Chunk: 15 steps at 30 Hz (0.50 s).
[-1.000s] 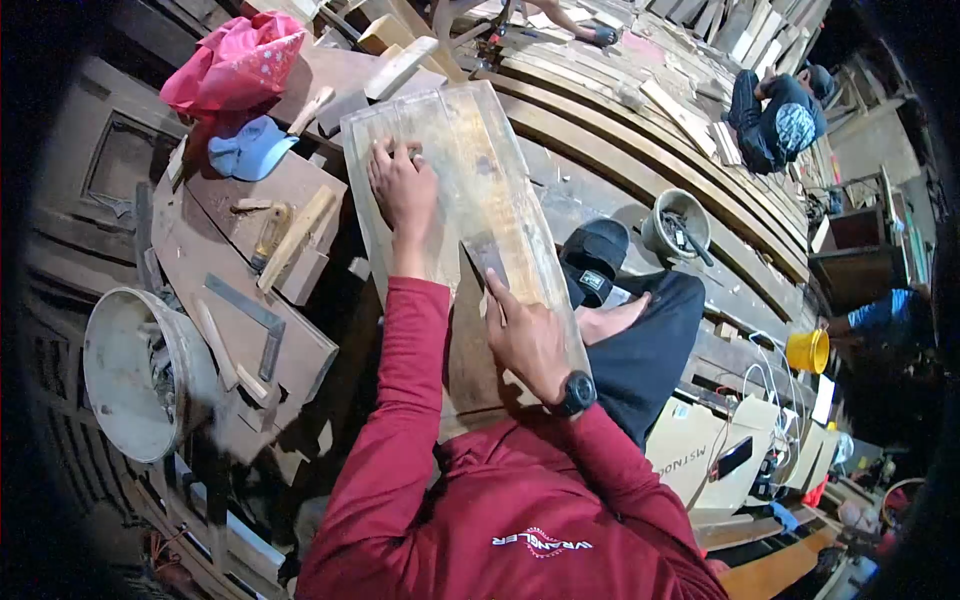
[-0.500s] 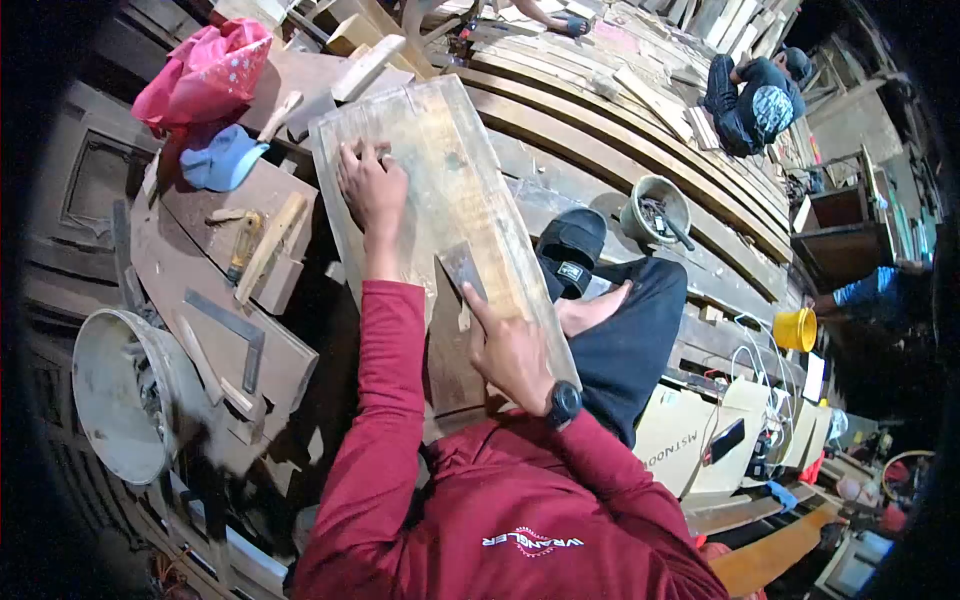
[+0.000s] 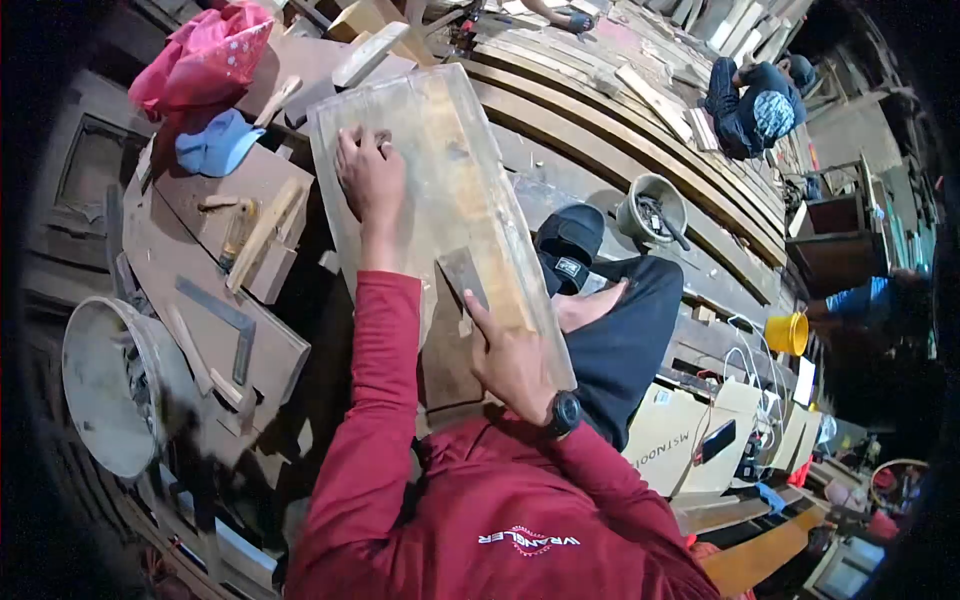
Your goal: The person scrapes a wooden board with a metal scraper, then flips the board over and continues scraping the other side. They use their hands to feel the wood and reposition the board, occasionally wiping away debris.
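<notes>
My left hand lies flat, fingers spread, on the far end of the long pale wooden board that leans from my lap out over the bench, gripping nothing. My right hand is closed round the handle of the flat grey metal scraper, forefinger along it, blade pressed on the board's near half. I reckon the blade could catch the grain and gouge if I tip it steeply. The board is only pinned by my palm, so a hard push might slide it toward the black sandal by my knee, or skid the blade at my left wrist.
</notes>
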{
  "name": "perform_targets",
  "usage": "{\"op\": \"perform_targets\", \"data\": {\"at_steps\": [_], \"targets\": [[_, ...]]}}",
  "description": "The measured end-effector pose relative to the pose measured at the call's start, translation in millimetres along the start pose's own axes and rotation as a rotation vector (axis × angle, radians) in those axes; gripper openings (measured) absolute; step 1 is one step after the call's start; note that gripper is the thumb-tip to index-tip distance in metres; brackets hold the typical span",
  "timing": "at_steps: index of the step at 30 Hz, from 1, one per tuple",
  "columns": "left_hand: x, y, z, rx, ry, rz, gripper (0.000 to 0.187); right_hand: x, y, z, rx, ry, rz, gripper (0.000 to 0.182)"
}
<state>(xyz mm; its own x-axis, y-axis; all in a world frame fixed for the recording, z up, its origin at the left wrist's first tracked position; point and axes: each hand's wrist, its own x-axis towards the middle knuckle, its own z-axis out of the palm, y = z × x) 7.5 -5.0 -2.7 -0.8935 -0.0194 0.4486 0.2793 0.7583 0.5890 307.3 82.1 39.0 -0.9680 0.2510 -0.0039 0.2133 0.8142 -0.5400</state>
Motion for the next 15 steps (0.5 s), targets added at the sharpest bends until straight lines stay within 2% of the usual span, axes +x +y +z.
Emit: {"op": "perform_targets", "data": {"at_steps": [4, 8, 15], "targets": [[9, 2, 3, 0.028, 0.028, 0.036, 0.021, 41, 1, 8, 0.043, 0.097, -0.024, 0.045], [9, 6, 1, -0.019, 0.038, 0.028, 0.021, 64, -5, -1, -0.016, 0.081, 0.001, 0.046], [6, 4, -1, 0.008, 0.03, 0.043, 0.023, 0, 3, -9, 0.041, 0.021, 0.022, 0.048]]}}
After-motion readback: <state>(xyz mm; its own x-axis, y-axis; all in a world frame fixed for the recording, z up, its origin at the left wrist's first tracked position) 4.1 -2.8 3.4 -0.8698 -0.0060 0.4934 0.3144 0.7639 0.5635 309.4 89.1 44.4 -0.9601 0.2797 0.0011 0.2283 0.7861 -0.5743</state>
